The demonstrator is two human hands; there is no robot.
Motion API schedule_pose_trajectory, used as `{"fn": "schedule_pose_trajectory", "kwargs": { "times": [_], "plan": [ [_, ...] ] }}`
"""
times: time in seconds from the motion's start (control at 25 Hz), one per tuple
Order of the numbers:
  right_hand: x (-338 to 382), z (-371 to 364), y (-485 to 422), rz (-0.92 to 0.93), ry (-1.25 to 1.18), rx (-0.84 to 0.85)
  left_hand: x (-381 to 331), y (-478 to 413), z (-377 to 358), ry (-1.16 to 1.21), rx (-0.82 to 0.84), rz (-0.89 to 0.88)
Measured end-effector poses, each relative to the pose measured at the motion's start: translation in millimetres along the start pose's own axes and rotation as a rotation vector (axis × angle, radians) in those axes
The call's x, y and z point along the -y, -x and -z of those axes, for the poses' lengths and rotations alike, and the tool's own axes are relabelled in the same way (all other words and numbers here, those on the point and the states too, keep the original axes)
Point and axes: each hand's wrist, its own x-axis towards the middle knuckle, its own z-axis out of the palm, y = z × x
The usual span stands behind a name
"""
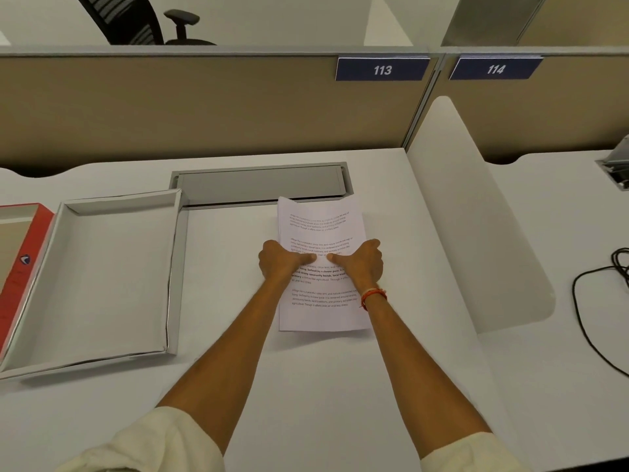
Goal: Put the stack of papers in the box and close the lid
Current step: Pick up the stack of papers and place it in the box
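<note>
A stack of printed white papers point(320, 315) lies on the white desk, right of centre. My left hand point(280, 260) grips its left edge and my right hand point(362, 262) grips its right edge, with both thumbs pressed on the top sheet and nearly touching. An open white box point(98, 277) with nothing inside sits on the desk to the left of the papers. Its red lid point(20, 264) lies at the far left edge, inner side up and partly out of view.
A grey cable tray cover point(262, 183) is set into the desk just behind the papers. A white divider panel point(476, 216) stands to the right, with a black cable point(585, 321) beyond it. Beige partition walls point(204, 107) close the back.
</note>
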Motion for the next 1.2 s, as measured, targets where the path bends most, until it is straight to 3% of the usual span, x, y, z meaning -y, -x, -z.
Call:
{"fn": "schedule_pose_trajectory", "kwargs": {
  "times": [0.28, 0.4, 0.68, 1.2],
  "plan": [
    [42, 21, 17, 0.245, -0.165, -0.339, -37, 29, 21, 0.233, -0.235, -0.268],
    [51, 20, 24, 0.307, -0.343, -0.429, -45, 44, 24, 0.428, -0.299, -0.416],
    [34, -2, 38, 0.357, -0.74, -0.394, -29, 56, 20, 0.656, -0.316, -0.523],
    [13, -8, 38, 0.435, -0.74, -0.338, -4, 50, 19, 0.64, -0.326, -0.567]
  ]
}}
